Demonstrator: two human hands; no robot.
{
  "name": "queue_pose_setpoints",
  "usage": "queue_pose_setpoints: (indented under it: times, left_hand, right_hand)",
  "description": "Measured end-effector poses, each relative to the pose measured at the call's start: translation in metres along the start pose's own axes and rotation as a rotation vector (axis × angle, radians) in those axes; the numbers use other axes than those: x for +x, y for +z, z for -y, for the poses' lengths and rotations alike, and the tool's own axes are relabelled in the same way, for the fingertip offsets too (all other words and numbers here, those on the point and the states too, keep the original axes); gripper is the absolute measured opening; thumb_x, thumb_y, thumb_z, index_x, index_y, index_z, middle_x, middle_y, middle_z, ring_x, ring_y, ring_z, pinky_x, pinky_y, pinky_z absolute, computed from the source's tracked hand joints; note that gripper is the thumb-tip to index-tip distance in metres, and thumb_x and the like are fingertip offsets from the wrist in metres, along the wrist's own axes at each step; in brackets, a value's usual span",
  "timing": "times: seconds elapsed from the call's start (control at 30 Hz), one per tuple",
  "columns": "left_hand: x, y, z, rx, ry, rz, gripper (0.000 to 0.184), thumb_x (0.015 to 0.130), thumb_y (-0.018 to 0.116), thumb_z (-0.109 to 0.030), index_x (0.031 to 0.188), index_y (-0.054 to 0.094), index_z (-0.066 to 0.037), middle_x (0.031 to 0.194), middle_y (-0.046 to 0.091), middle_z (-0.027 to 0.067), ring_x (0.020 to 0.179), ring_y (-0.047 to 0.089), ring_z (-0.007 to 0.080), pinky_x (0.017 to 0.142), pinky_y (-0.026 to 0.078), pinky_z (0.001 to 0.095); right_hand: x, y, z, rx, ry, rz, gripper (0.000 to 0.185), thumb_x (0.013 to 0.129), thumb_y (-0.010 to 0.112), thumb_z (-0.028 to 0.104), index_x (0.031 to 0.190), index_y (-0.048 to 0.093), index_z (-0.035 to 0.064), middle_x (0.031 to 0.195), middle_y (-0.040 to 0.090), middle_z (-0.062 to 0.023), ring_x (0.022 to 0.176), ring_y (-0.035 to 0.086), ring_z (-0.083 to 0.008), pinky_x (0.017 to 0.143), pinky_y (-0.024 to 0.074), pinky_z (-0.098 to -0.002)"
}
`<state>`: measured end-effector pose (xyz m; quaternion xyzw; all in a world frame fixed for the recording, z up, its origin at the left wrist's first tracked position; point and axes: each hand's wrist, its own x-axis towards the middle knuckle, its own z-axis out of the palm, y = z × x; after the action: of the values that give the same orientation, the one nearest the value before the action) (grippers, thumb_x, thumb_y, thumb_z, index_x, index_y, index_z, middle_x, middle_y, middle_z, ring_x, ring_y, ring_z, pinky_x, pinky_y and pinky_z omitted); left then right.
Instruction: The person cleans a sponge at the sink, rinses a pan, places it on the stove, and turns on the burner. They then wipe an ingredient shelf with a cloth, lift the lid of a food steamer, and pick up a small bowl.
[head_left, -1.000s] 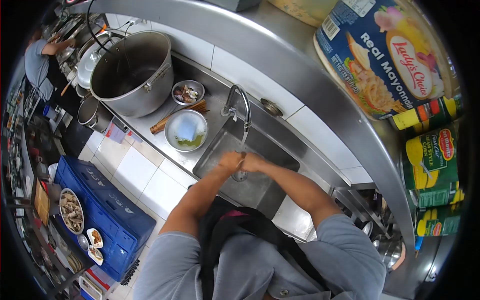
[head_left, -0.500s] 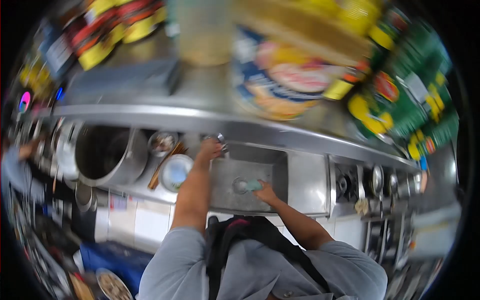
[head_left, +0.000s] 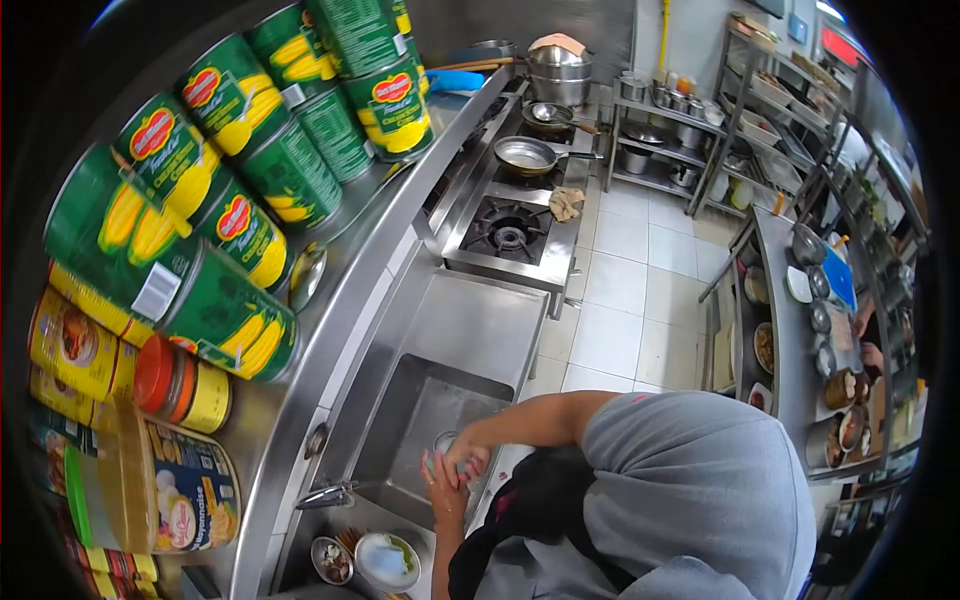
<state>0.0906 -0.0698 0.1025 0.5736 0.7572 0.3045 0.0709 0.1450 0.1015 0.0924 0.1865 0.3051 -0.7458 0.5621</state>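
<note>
My left hand (head_left: pixel 446 492) and my right hand (head_left: pixel 470 457) are pressed together over the near end of the steel sink (head_left: pixel 392 408). Between them shows a sliver of a pale green piece (head_left: pixel 431 461), apparently a sponge; most of it is covered by my fingers. The skin looks wet. Just beyond my hands, the round drain (head_left: pixel 446 440) is visible in the sink floor. To the left of my hands the metal faucet (head_left: pixel 326 496) reaches out over the sink edge.
Corn cans (head_left: pixel 240 240) and a mayonnaise tub (head_left: pixel 192 490) crowd the shelf at left. A white bowl (head_left: pixel 388 562) and a small bowl of pieces (head_left: pixel 331 560) stand beside the sink. A gas burner (head_left: pixel 508 236) and frying pan (head_left: pixel 526 155) lie beyond. Another person's hand (head_left: pixel 872 355) is at right.
My view has swung to the right. My left hand has left the faucet and joined my right hand, which held the pale green piece low in the sink.
</note>
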Motion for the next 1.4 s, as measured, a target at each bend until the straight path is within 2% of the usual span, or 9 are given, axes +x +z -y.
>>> queue_pose_setpoints:
  times: [0.23,0.5,0.6,0.8,0.87,0.9,0.97,1.2,1.4]
  left_hand:
    - [0.012,0.003,0.035,0.125,-0.215,0.195,0.033,0.071,0.072,-0.021,0.096,0.061,-0.002,0.083,0.065,0.0219,0.080,0.062,0.0426,0.068,0.051,0.0484]
    - [0.065,0.028,0.054,-0.146,-0.066,0.180,0.018,0.073,0.071,-0.020,0.079,0.061,-0.007,0.066,0.064,0.0161,0.059,0.065,0.0319,0.051,0.049,0.0412]
    - [0.101,0.015,-0.023,-0.999,-1.030,0.540,0.014,0.079,0.068,-0.016,0.085,0.055,-0.016,0.056,0.037,-0.0059,0.043,0.033,0.0062,0.043,0.032,0.0274]
    - [0.103,0.099,-0.106,-1.024,-1.141,0.072,0.025,0.077,0.073,-0.018,0.096,0.058,-0.010,0.079,0.056,0.0013,0.067,0.054,0.0146,0.057,0.043,0.0292]
    - [0.102,0.135,-0.112,-0.761,-1.138,-0.022,0.040,0.075,0.074,-0.015,0.110,0.058,-0.005,0.101,0.063,0.0068,0.089,0.062,0.0206,0.072,0.050,0.0334]
    - [0.106,0.148,-0.125,-0.762,-1.148,-0.032,0.040,0.075,0.074,-0.015,0.110,0.058,-0.005,0.101,0.063,0.0068,0.089,0.062,0.0206,0.072,0.050,0.0334]
    - [0.130,0.183,-0.166,-0.857,-0.939,-0.093,0.037,0.074,0.075,-0.012,0.107,0.060,-0.003,0.102,0.063,0.0080,0.090,0.062,0.0203,0.073,0.051,0.0344]
    - [0.291,0.296,-0.296,-0.599,-0.201,0.469,0.033,0.079,0.073,-0.018,0.106,0.066,-0.001,0.099,0.070,0.0080,0.091,0.066,0.0169,0.083,0.049,0.0299]
    - [0.438,0.438,-0.299,-0.635,-0.174,0.557,0.035,0.074,0.075,-0.019,0.103,0.067,-0.002,0.098,0.070,0.0114,0.092,0.067,0.0204,0.083,0.050,0.0331]
  right_hand:
    - [0.037,0.008,0.034,-0.831,0.045,-0.353,0.019,0.074,0.067,0.016,0.066,0.053,0.0061,0.058,0.049,-0.0038,0.046,0.049,-0.0169,0.044,0.0443,-0.0327]
    - [-0.018,-0.019,0.027,-1.891,-0.613,-1.123,0.033,0.070,0.069,0.024,0.100,0.067,0.0118,0.093,0.069,-0.0125,0.081,0.067,-0.0318,0.075,0.0526,-0.0423]
    - [-0.087,-0.024,0.003,-1.877,-0.748,-1.139,0.054,0.069,0.070,0.026,0.120,0.057,0.0134,0.111,0.063,-0.0143,0.100,0.063,-0.0300,0.087,0.0481,-0.0445]
    - [-0.237,-0.122,-0.142,-1.022,-1.348,-1.116,0.062,0.079,0.067,0.033,0.132,0.046,0.0091,0.126,0.053,-0.0165,0.120,0.050,-0.0302,0.098,0.0404,-0.0433]
    - [-0.288,-0.196,-0.225,-0.420,-0.928,-0.934,0.050,0.081,0.064,0.037,0.118,0.056,0.0036,0.104,0.065,-0.0179,0.102,0.061,-0.0334,0.084,0.0485,-0.0435]
    - [-0.274,-0.264,-0.281,-0.889,-0.973,-1.464,0.043,0.079,0.065,0.035,0.109,0.061,0.0046,0.103,0.066,-0.0177,0.097,0.063,-0.0319,0.078,0.0511,-0.0438]
    - [-0.337,-0.276,-0.387,-0.799,-0.010,-1.535,0.039,0.075,0.065,0.027,0.108,0.064,0.0057,0.105,0.066,-0.0175,0.096,0.064,-0.0334,0.079,0.0522,-0.0439]
    - [-0.428,-0.347,-0.496,-0.489,-0.289,-1.449,0.039,0.078,0.060,0.036,0.100,0.069,0.0044,0.097,0.068,-0.0191,0.094,0.063,-0.0341,0.080,0.0509,-0.0453]
    - [-0.480,-0.417,-0.529,0.211,-0.614,-1.506,0.030,0.077,0.066,0.031,0.097,0.068,0.0085,0.079,0.069,-0.0134,0.070,0.066,-0.0244,0.069,0.0531,-0.0368]
